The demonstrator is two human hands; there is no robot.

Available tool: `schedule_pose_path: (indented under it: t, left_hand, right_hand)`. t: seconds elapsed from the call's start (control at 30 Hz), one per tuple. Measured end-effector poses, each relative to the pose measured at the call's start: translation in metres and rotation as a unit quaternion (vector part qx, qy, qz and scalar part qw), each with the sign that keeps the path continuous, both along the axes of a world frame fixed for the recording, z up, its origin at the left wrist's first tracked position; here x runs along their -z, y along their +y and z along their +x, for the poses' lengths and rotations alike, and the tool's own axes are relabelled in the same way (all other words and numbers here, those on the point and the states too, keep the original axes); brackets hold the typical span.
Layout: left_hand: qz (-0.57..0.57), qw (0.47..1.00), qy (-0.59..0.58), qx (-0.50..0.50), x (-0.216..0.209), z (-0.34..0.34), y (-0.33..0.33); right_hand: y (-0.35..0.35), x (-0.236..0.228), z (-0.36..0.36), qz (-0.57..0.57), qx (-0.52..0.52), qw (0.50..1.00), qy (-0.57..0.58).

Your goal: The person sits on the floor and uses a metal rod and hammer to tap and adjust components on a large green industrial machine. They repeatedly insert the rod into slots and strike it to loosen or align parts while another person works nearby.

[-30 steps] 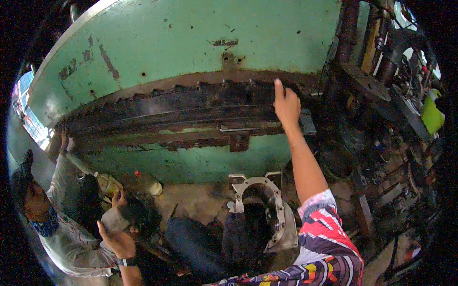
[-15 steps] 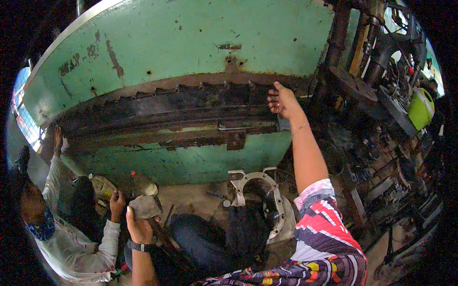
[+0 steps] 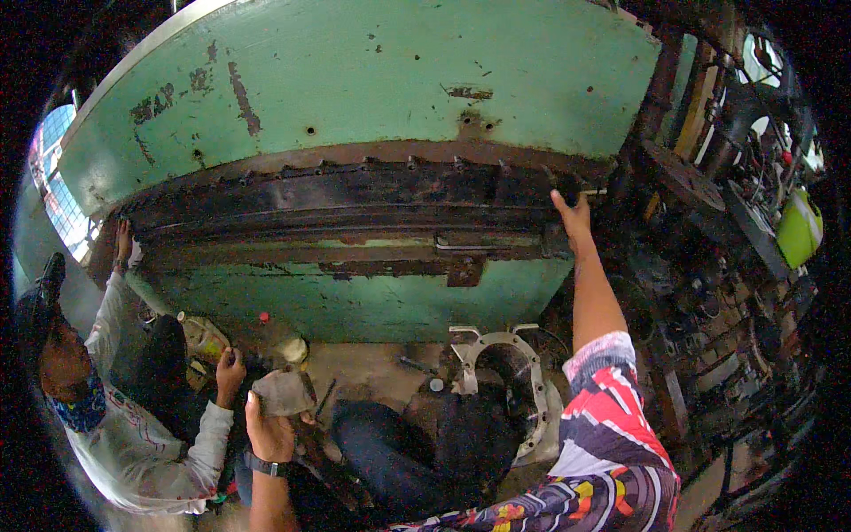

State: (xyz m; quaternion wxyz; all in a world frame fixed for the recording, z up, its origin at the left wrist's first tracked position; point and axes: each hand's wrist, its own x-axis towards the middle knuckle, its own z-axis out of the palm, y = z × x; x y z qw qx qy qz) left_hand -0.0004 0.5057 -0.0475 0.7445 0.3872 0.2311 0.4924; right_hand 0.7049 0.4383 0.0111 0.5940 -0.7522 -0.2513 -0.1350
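My left hand, with a dark band at the wrist, is closed around a worn grey block whose material I cannot make out. Ahead and to the right, my right arm stretches out to a long dark metal beam on a green machine. At the beam's right end is my right hand, thumb and a finger apart, nothing visible in it; whether it touches the metal is unclear. A row of bolts or lugs runs along the beam's upper edge.
At the left crouches a co-worker, one hand at the beam's left end, the other raised near my block. A ring-shaped metal housing stands on the floor. A plastic jug lies left; a green container sits far right beside pipes.
My right hand has moved right along the beam to its end, its fingers less curled. My left hand still holds the block. The whole view has shifted slightly.
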Motion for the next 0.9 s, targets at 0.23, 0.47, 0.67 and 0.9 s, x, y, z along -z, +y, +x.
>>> schedule_pose_path:
  t: [0.23, 0.47, 0.67, 0.9]
  left_hand:
    - [-0.015, 0.999, 0.003, -0.035, 0.005, -0.024, 0.003]
    - [-0.052, 0.998, 0.003, -0.043, 0.024, -0.019, 0.009]
    - [-0.004, 0.999, 0.033, -0.013, 0.007, -0.002, 0.007]
    - [-0.028, 0.999, -0.003, -0.036, 0.030, -0.015, 0.012]
  right_hand:
    - [0.017, 0.000, -0.011, 0.069, -0.130, 0.988, 0.046]
    - [0.033, 0.030, 0.007, -0.019, 0.009, 1.000, 0.010]
    - [0.018, 0.012, 0.025, 0.010, -0.088, 0.996, 0.024]
    - [0.027, -0.001, -0.001, 0.063, -0.135, 0.989, -0.016]
